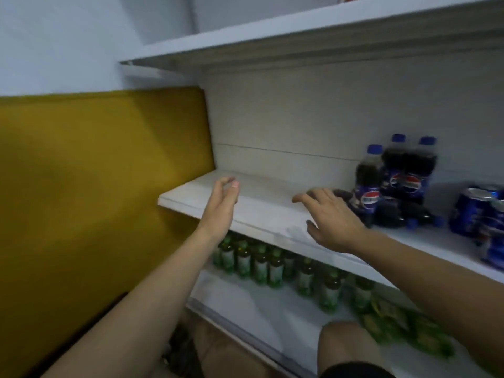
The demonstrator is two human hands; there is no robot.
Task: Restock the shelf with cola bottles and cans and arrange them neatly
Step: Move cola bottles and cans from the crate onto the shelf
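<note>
A white shelf board (261, 211) is crossing the middle of the frame, its left half lying bare, with another white shelf (300, 31) hanging over it across the top and a mustard-yellow panel (95, 173) filling the left side under a pale wall. The left hand (222, 204) is hovering over the board's left end, empty, thumb and fingers curling loosely toward each other; the right hand (331, 218) is reaching right of centre, fingers spread and holding nothing, its fingertips just beside the cola bottles (395, 181) — some standing, at least one lying on its side. Blue cans (477, 211) are sitting at the right edge, partly cut off. Below, green bottles (275, 266) are lining a lower shelf — blurred toward the lower right, labels unreadable
</note>
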